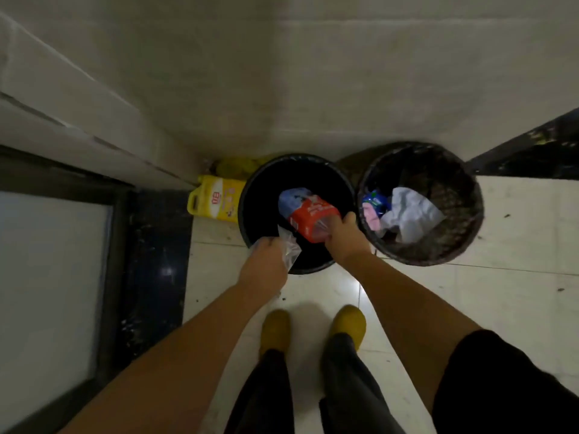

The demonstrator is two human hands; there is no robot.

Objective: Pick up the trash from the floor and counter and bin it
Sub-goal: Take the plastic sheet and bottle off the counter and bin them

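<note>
A black round bin (257, 195) stands on the floor against the wall in front of me. My right hand (344, 234) grips a red and light-blue plastic wrapper (308, 214) over the bin's opening. My left hand (266, 261) holds a clear plastic bag (289, 245) at the bin's near rim. A second bin, a dark mesh basket (463, 195), stands just right of the black one and holds white crumpled paper (410, 214), a blue wrapper (374, 198) and something pink.
A yellow bag with printing (216, 200) leans in the corner left of the black bin. A dark-framed glass panel (50, 277) lies at the left. My feet in yellow shoes (347, 324) stand on the white tiled floor (517, 292).
</note>
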